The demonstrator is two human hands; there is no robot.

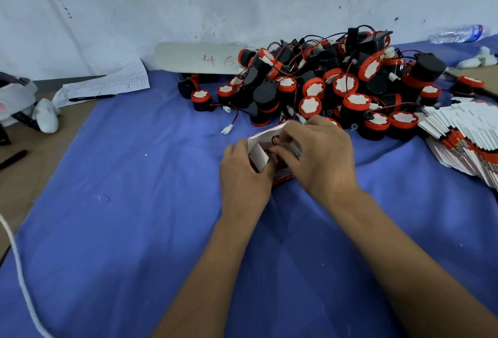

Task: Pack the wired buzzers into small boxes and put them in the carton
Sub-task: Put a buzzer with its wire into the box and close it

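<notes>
A small red and white box point(260, 153) stands on the blue cloth at the centre, its top flaps open. My left hand point(242, 173) grips the box's left side. My right hand point(320, 154) curls over the opening, its fingers pushing a black wire loop point(275, 139) down into the box. The buzzer inside is mostly hidden by my fingers. Just behind the box lies a big heap of black and red wired buzzers point(331, 87). A fanned stack of flat, unfolded boxes point(469, 138) lies to the right. No carton is in view.
The blue cloth point(129, 203) covers most of the table. A white board marked 46 point(199, 58) leans behind the heap. Papers with a pen point(107, 87) and white gloves point(47, 116) lie at the left. A water bottle point(458, 33) lies at the far right. A white cord point(18, 270) runs along the left edge.
</notes>
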